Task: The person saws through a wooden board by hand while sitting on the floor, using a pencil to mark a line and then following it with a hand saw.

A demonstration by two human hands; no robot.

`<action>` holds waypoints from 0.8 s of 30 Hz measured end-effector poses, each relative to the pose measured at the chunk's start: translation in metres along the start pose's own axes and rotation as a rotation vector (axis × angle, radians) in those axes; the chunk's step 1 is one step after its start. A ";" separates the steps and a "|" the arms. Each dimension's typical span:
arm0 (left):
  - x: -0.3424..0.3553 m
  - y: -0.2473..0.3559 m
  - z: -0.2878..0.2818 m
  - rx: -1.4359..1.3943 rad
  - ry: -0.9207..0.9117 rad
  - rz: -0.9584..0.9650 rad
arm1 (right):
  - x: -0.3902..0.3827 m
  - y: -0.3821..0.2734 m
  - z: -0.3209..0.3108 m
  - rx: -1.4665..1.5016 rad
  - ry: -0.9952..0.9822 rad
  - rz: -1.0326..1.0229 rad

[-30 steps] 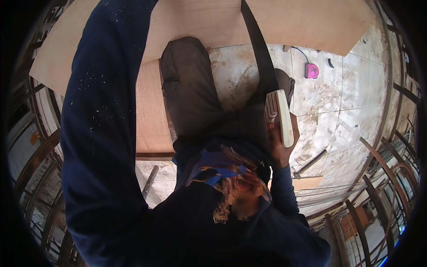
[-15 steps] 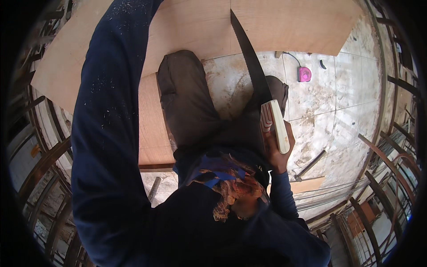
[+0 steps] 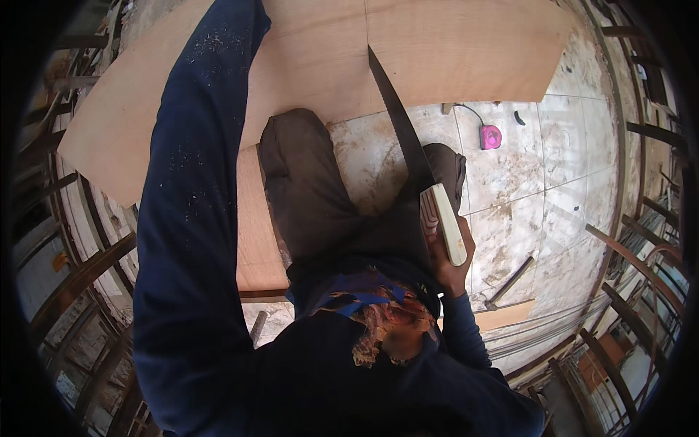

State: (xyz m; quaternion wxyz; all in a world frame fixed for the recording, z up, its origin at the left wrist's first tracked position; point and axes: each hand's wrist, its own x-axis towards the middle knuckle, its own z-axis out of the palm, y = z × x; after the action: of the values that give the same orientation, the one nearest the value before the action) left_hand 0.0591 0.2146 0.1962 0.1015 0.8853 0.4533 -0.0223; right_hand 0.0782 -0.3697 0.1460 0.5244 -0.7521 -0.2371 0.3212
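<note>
My right hand (image 3: 453, 262) is wrapped round the pale handle of a handsaw (image 3: 399, 120). The dark blade slants up and left past my right knee. Its tip meets a thin dark line on a large plywood sheet (image 3: 466, 54). In its dark blue, dust-flecked sleeve, my left arm (image 3: 193, 160) stretches forward over the sheet's left part. The left hand lies beyond the upper edge, out of sight. My left knee (image 3: 295, 135) is against the near side of the sheet.
A pink tape measure (image 3: 490, 136) rests on the stained tile floor (image 3: 510, 171), near a small black piece (image 3: 519, 118). To the right lies a hammer (image 3: 510, 282) beside a wood strip (image 3: 504, 315). Another board (image 3: 261, 240) is left of my legs. Curved dark bars (image 3: 626, 255) flank both sides.
The whole picture has shifted, so the sheet, knees and tape measure sit lower. The handsaw stays in my right hand, its tip still on the line.
</note>
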 end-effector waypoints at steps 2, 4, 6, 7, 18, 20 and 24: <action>-0.004 -0.002 -0.005 -0.004 0.012 -0.025 | 0.060 -0.009 0.031 0.046 -0.001 -0.075; -0.020 0.032 -0.011 0.005 0.022 0.068 | 0.158 0.002 0.083 0.024 0.064 -0.220; -0.040 0.069 -0.044 -0.024 -0.085 0.092 | 0.219 -0.001 0.097 0.066 0.096 -0.156; -0.051 0.072 -0.046 -0.059 -0.223 0.086 | 0.217 -0.005 0.098 0.043 0.083 -0.131; -0.020 0.016 -0.010 -0.007 0.089 0.101 | 0.103 -0.003 0.053 0.032 0.007 -0.179; -0.036 0.047 -0.019 0.009 0.052 0.082 | 0.185 0.004 0.091 0.067 0.065 -0.200; -0.033 0.039 -0.002 -0.034 -0.010 0.070 | 0.172 0.015 0.082 0.060 0.027 -0.132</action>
State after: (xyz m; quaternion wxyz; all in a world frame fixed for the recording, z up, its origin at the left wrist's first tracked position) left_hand 0.0706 0.1665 0.2086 0.1197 0.8987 0.4216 -0.0154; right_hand 0.1357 -0.2038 0.0718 0.5701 -0.7228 -0.2695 0.2826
